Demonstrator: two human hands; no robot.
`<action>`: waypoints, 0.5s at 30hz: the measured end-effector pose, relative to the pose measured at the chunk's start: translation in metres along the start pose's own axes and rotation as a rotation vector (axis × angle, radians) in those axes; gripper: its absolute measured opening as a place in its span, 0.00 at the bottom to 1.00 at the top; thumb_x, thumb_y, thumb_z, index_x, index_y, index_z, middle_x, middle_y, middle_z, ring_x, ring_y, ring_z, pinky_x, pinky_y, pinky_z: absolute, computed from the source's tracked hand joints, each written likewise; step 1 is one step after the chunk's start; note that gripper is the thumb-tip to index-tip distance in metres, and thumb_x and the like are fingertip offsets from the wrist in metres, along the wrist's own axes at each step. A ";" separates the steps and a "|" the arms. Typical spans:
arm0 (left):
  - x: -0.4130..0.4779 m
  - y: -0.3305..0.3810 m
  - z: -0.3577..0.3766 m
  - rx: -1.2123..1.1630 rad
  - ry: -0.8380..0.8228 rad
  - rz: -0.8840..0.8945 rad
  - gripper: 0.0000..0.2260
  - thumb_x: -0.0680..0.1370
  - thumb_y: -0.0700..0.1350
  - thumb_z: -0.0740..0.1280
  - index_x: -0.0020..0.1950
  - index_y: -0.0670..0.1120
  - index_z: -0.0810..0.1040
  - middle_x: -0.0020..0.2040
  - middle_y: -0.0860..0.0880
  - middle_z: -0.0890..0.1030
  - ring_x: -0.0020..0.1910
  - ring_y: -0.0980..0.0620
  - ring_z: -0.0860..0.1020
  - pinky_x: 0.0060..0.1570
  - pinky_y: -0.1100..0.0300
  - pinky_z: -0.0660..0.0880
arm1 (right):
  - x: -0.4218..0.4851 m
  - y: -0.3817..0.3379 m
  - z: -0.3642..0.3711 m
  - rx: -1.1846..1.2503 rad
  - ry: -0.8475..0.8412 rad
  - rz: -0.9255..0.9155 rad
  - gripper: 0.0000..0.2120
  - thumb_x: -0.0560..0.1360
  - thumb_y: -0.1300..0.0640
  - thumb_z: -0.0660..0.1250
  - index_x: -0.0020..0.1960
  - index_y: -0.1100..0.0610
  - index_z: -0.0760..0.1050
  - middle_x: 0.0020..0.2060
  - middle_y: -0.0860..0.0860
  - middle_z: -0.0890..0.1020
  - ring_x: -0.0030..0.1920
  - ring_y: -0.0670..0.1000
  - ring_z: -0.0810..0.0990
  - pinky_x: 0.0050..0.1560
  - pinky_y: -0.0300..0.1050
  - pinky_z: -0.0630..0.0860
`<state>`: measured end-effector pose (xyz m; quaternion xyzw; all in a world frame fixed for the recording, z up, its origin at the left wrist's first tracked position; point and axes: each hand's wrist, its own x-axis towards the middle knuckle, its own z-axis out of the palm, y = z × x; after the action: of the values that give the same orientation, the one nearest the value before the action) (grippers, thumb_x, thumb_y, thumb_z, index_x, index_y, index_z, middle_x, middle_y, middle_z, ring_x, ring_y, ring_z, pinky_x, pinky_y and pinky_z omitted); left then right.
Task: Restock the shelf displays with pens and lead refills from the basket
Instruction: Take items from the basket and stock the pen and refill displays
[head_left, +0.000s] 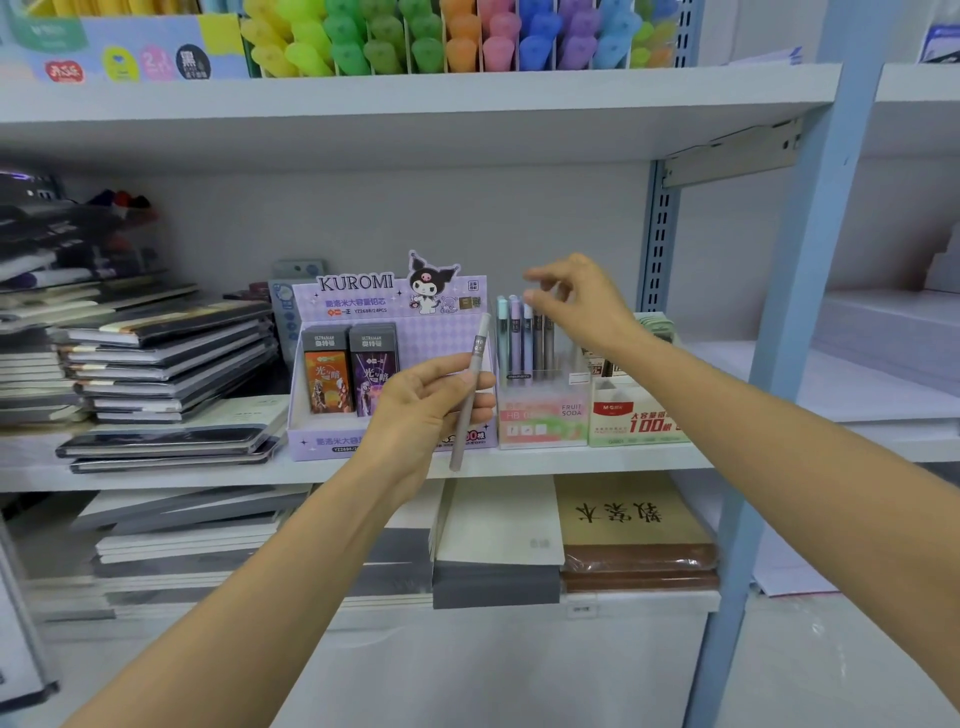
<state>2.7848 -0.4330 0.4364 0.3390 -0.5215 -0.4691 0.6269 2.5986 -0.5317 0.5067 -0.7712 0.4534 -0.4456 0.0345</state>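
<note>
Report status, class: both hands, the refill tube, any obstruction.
Left hand holds grey refill tube, tilted. Right hand open over shelved tubes in Fruit Soda box. Path looks clear.

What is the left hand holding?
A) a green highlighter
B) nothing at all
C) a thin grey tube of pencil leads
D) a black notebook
C: the left hand grips a thin grey tube, tilted a little, in front of the purple Kuromi box.
</note>
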 end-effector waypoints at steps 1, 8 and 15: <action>0.000 0.000 0.001 0.003 0.000 0.002 0.09 0.79 0.35 0.63 0.59 0.39 0.77 0.45 0.45 0.85 0.40 0.50 0.83 0.44 0.60 0.81 | -0.005 -0.004 -0.005 0.208 -0.038 0.005 0.17 0.79 0.51 0.65 0.66 0.53 0.76 0.55 0.49 0.79 0.47 0.46 0.77 0.51 0.41 0.76; 0.000 -0.002 0.018 0.064 -0.007 0.029 0.10 0.80 0.36 0.63 0.60 0.38 0.77 0.45 0.46 0.85 0.42 0.50 0.84 0.46 0.60 0.81 | -0.030 -0.021 -0.011 0.611 -0.454 -0.056 0.12 0.76 0.58 0.69 0.59 0.57 0.80 0.48 0.53 0.85 0.49 0.49 0.83 0.47 0.36 0.79; -0.002 -0.011 0.009 1.028 -0.015 0.446 0.18 0.80 0.44 0.64 0.70 0.48 0.71 0.68 0.53 0.72 0.69 0.55 0.66 0.68 0.61 0.62 | -0.011 -0.004 -0.037 0.555 -0.023 -0.023 0.11 0.79 0.66 0.62 0.60 0.63 0.76 0.48 0.58 0.83 0.46 0.47 0.82 0.50 0.38 0.79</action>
<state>2.7736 -0.4336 0.4279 0.4791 -0.7465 -0.0130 0.4615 2.5725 -0.5082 0.5237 -0.7423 0.3047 -0.5444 0.2445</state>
